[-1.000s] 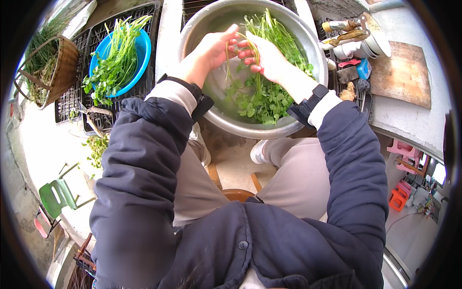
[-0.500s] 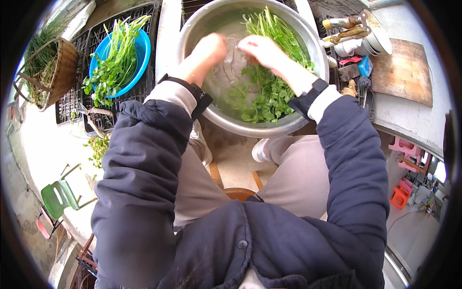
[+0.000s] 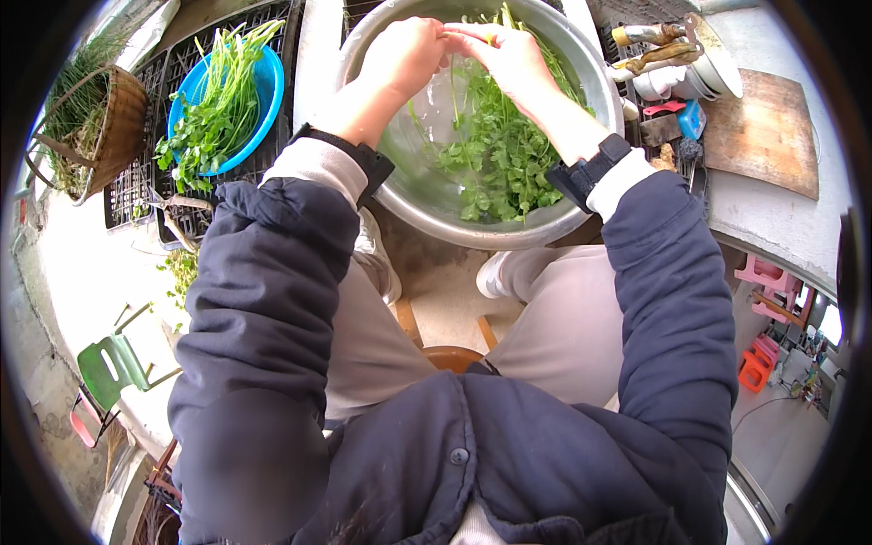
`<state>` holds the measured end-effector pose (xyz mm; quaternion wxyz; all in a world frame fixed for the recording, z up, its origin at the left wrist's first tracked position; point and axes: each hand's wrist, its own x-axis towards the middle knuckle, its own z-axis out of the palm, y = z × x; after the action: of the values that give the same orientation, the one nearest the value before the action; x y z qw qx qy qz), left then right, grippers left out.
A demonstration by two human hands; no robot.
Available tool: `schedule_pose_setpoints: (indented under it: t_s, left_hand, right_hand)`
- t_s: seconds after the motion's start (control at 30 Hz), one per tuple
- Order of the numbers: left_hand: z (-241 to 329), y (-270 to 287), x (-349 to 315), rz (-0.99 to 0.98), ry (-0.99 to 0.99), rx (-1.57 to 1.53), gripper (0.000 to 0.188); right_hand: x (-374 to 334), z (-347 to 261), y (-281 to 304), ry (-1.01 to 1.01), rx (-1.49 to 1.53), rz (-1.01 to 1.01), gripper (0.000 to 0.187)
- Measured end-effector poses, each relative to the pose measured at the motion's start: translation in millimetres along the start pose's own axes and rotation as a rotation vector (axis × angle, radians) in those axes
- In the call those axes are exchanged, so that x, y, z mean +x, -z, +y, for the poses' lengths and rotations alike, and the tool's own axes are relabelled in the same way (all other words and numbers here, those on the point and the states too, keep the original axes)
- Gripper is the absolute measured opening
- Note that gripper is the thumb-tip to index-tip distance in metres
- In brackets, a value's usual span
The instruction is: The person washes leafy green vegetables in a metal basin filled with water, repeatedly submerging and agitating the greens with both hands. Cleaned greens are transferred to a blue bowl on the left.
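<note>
Your left hand [image 3: 407, 56] and right hand [image 3: 516, 65], fingertips meeting near the basin's [image 3: 472, 238] far rim, anything pinched indiscernible: apparently picking over greens [image 3: 510, 173], next calling for careful separation.

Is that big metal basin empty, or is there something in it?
Not empty: leafy greens lie in the metal basin, mostly toward its right side, and bright reflections beside them suggest water.
</note>
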<state>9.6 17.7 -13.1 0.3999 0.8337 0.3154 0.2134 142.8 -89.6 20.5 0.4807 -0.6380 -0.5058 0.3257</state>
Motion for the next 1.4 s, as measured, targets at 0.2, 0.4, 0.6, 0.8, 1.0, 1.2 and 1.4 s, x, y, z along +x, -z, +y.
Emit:
schedule_pose_setpoints:
  t_s: [0.2, 0.4, 0.6, 0.8, 1.0, 1.2, 1.4]
  left_hand:
    - [28.2, 15.2, -8.7, -0.134, 0.096, 0.087, 0.018]
    - [48.0, 27.8, -15.0, -0.086, 0.196, -0.257, 0.011]
    - [31.0, 11.8, -11.2, -0.069, 0.143, -0.204, 0.019]
    - [9.1, 12.5, -21.2, -0.866, 0.361, 0.518, 0.022]
    - [12.3, 18.4, -23.9, -0.759, 0.553, 0.472, 0.025]
    - [23.3, 28.6, -16.7, -0.304, 0.106, 0.484, 0.054]
    - [78.1, 56.4, -12.1, 0.118, -0.313, -0.165, 0.058]
  right_hand:
    - [-4.3, -2.8, -10.4, 0.136, -0.421, 0.192, 0.022]
    - [-3.8, -16.4, -9.3, 0.106, -0.104, 0.081, 0.016]
    - [1.0, -16.0, -10.8, 0.116, -0.012, 0.177, 0.012]
    - [6.0, 6.6, -3.4, 0.28, -0.805, 0.107, 0.016]
    - [-14.6, 36.0, -17.0, 0.31, -0.937, -0.305, 0.016]
    - [12.5, -12.4, 15.9, 0.252, -0.902, 0.297, 0.022]
    - [18.8, -99.6, 24.8, 0.827, -0.464, 0.581, 0.006]
